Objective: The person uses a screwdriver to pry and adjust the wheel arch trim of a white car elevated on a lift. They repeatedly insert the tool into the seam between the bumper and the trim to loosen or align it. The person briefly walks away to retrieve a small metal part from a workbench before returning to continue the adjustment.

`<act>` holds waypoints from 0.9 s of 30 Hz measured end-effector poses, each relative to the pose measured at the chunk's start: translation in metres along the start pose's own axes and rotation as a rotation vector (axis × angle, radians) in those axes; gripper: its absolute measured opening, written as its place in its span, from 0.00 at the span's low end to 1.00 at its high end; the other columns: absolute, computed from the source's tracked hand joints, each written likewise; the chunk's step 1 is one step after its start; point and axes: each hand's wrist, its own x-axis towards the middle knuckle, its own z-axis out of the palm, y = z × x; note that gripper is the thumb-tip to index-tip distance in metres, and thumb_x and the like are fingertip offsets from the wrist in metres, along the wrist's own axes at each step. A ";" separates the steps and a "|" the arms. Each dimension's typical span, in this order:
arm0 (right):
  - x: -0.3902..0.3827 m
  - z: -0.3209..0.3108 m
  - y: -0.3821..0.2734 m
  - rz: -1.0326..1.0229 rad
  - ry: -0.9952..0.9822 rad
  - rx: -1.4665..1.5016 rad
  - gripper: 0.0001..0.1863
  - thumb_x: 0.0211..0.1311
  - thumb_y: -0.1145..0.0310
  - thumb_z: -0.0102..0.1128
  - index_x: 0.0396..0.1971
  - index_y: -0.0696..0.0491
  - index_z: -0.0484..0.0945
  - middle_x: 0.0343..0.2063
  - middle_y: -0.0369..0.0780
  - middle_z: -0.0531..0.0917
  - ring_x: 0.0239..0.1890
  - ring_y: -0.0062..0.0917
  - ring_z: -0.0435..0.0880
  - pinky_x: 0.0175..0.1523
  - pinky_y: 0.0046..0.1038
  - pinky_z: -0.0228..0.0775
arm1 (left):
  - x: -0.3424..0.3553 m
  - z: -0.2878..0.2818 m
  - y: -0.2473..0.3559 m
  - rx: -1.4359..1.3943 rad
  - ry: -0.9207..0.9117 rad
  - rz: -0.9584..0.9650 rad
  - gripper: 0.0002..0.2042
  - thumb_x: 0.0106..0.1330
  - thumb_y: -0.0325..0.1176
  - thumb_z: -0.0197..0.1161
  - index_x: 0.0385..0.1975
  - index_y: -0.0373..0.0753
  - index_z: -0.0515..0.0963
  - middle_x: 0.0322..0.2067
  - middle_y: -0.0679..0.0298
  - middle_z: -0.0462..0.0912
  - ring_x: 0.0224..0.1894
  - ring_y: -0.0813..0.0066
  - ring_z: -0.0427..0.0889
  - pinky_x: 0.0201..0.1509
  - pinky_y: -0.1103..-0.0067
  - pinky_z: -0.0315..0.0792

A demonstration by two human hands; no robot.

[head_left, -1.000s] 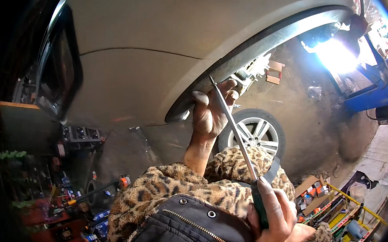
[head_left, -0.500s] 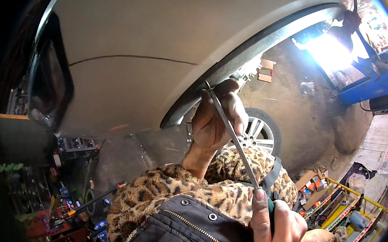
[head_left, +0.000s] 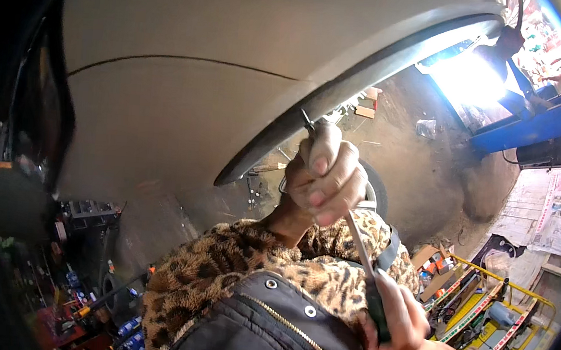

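A long screwdriver [head_left: 361, 240] with a thin metal shaft and a dark green handle slants up and left in front of me. My right hand [head_left: 405, 323] is closed on its handle. Higher up, my left hand [head_left: 329, 175] wraps its fingers round the upper shaft, hiding that stretch. The dark tip shows above the left thumb, close to the dark wheel arch edge [head_left: 277, 132] of a pale car panel [head_left: 188, 103]. Whether the tip touches the edge I cannot tell. A small dark piece beside the tip is too unclear to name.
A loose wheel [head_left: 376, 188] lies on the floor behind my left hand. A bright lamp [head_left: 472, 81] and a blue beam [head_left: 530, 137] stand at the upper right. A yellow-framed rack [head_left: 478, 319] of tools and boxes is at the lower right. More tools [head_left: 83, 298] fill the lower left.
My left hand has turned and closed its fingers round the shaft, covering its upper part. My right hand has shifted its grip on the handle. The view has moved slightly.
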 end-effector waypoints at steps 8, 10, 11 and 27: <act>0.011 -0.035 -0.012 0.502 -0.049 0.754 0.32 0.60 0.62 0.59 0.58 0.68 0.65 0.35 0.46 0.81 0.26 0.18 0.77 0.30 0.20 0.68 | 0.006 0.042 -0.008 0.154 0.501 0.154 0.08 0.72 0.31 0.49 0.40 0.33 0.72 0.22 0.62 0.68 0.21 0.78 0.66 0.17 0.88 0.64; 0.003 -0.024 -0.002 -0.094 0.175 0.050 0.25 0.56 0.70 0.62 0.53 0.67 0.71 0.30 0.45 0.80 0.23 0.25 0.78 0.30 0.22 0.71 | 0.005 0.042 -0.009 0.107 0.556 0.178 0.08 0.72 0.29 0.49 0.40 0.32 0.72 0.22 0.62 0.68 0.21 0.78 0.66 0.17 0.88 0.64; 0.002 -0.028 0.000 -0.299 0.197 -0.310 0.24 0.54 0.72 0.63 0.51 0.66 0.73 0.28 0.45 0.79 0.21 0.28 0.77 0.28 0.23 0.71 | 0.008 0.041 -0.008 0.122 0.535 0.173 0.07 0.72 0.29 0.48 0.40 0.32 0.72 0.22 0.62 0.67 0.21 0.78 0.66 0.17 0.88 0.64; -0.011 0.010 -0.004 0.392 0.237 0.557 0.29 0.57 0.57 0.61 0.52 0.65 0.72 0.16 0.39 0.74 0.14 0.18 0.70 0.18 0.20 0.55 | -0.011 0.035 -0.013 0.279 0.463 0.151 0.12 0.74 0.39 0.48 0.43 0.37 0.71 0.23 0.68 0.68 0.20 0.79 0.67 0.14 0.89 0.65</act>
